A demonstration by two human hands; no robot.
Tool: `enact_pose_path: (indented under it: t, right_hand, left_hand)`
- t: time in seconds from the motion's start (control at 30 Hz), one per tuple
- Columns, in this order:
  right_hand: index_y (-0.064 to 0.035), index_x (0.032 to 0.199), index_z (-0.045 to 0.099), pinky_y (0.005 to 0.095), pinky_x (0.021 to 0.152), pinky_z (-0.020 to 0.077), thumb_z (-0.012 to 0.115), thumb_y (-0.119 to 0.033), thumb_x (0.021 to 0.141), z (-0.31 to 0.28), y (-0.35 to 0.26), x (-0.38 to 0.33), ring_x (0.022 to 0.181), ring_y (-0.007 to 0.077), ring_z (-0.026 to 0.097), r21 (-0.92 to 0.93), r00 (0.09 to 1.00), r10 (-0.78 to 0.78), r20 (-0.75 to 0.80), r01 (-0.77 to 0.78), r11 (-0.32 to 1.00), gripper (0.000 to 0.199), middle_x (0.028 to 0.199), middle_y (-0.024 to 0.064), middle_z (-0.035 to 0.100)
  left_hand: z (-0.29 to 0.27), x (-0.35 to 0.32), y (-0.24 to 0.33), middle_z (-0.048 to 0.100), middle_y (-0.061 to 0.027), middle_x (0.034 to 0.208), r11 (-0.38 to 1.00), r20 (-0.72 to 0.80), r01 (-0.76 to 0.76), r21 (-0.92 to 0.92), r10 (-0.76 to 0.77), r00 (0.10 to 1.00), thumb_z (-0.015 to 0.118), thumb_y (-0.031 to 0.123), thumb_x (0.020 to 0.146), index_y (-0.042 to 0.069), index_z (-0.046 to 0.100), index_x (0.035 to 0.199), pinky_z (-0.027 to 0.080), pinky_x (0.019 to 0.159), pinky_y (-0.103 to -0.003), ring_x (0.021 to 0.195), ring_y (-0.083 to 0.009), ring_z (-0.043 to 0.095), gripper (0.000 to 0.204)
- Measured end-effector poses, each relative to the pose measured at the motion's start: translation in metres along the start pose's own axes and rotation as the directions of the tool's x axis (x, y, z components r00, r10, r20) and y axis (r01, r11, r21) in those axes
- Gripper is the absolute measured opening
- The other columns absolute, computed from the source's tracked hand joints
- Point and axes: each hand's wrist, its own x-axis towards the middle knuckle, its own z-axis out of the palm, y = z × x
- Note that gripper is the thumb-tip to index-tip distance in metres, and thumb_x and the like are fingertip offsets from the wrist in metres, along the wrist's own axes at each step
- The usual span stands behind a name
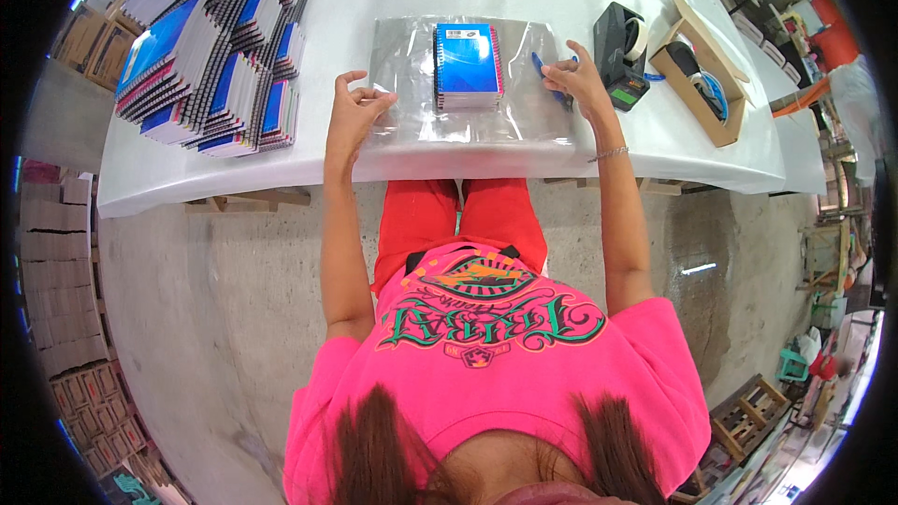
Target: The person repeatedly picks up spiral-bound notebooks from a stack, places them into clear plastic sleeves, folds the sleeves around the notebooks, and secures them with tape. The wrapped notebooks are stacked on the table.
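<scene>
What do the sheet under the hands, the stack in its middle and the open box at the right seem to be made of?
The sheet: thin clear plastic film, glossy; the table shows through it greyish, with glare. The stack of spiral notebooks: paper with shiny blue printed covers, probably coated card; the coil material is unclear. The open box: likely plain brown cardboard, matte.

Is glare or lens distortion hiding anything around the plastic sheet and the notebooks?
Head view: soft glare whitens the clear plastic sheet near its front edge, yet the blue notebook stack on it reads sharp; fisheye bends the white table edge; left hand and right hand are unblurred.
</scene>
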Motion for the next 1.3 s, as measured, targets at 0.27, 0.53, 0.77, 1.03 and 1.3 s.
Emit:
enact_pose_path:
  t: [0.27, 0.53, 0.77, 1.03, 1.3]
  right_hand:
    - [0.0097, 0.114, 0.058, 0.0223, 0.064, 0.0553, 0.078, -0.029, 0.082, -0.001, 0.002, 0.025, 0.071, 0.0119, 0.062, -0.129, 0.970, 0.167, 0.176, -0.146, 0.981, 0.054, 0.083, 0.0067, 0.062]
    - [0.0033, 0.098, 0.063, 0.0220, 0.063, 0.0544, 0.075, -0.029, 0.085, 0.008, -0.019, 0.025, 0.062, 0.0107, 0.059, 0.059, 0.931, 0.197, 0.308, -0.225, 0.973, 0.037, 0.072, 0.0046, 0.060]
    - [-0.0013, 0.099, 0.061, 0.0189, 0.064, 0.0534, 0.071, -0.031, 0.089, 0.018, -0.033, 0.029, 0.065, 0.0065, 0.058, -0.012, 0.894, 0.176, 0.412, -0.187, 0.982, 0.032, 0.075, -0.0005, 0.059]
    - [-0.0057, 0.086, 0.057, 0.0193, 0.053, 0.0487, 0.059, -0.035, 0.096, 0.047, -0.054, 0.026, 0.058, 0.0062, 0.056, -0.120, 0.916, 0.176, 0.361, -0.142, 0.983, 0.031, 0.072, -0.0006, 0.059]
    - [-0.0011, 0.087, 0.059, 0.0278, 0.044, 0.0420, 0.052, -0.024, 0.098, 0.063, -0.039, 0.043, 0.051, 0.0128, 0.054, -0.190, 0.903, 0.109, 0.416, -0.031, 0.981, 0.027, 0.065, 0.0043, 0.058]
  left_hand:
    - [0.022, 0.041, 0.031, 0.062, -0.0167, 0.099, 0.965, 0.029, 0.150, 0.217, -0.160, 0.987, 0.082, 0.033, 0.075, -0.006, 0.025, 0.135, 0.053, 0.063, -0.027, 0.076, -0.0175, 0.063, 0.091]
    - [0.025, 0.076, 0.010, 0.056, -0.0054, 0.099, 0.907, 0.406, 0.338, -0.251, -0.219, 0.887, 0.072, 0.036, 0.086, -0.002, 0.049, 0.124, 0.049, 0.065, -0.026, 0.075, -0.0116, 0.055, 0.059]
    - [0.034, 0.072, 0.050, 0.058, -0.0049, 0.077, 0.973, 0.289, 0.086, 0.213, -0.147, 0.946, 0.054, 0.040, 0.096, -0.002, 0.058, 0.116, 0.046, 0.061, -0.026, 0.066, -0.0129, 0.056, 0.047]
    - [0.045, 0.091, 0.041, 0.064, -0.0247, 0.084, 0.777, 0.236, -0.297, 0.555, 0.195, 0.952, 0.050, 0.036, 0.097, -0.004, 0.057, 0.099, 0.048, 0.071, -0.044, 0.073, -0.0374, 0.063, 0.041]
    - [0.080, 0.087, 0.058, 0.064, -0.0324, 0.094, 0.761, 0.284, -0.368, 0.534, 0.249, 0.926, 0.043, 0.029, 0.098, -0.004, 0.053, 0.105, 0.049, 0.081, -0.055, 0.089, -0.0498, 0.062, 0.036]
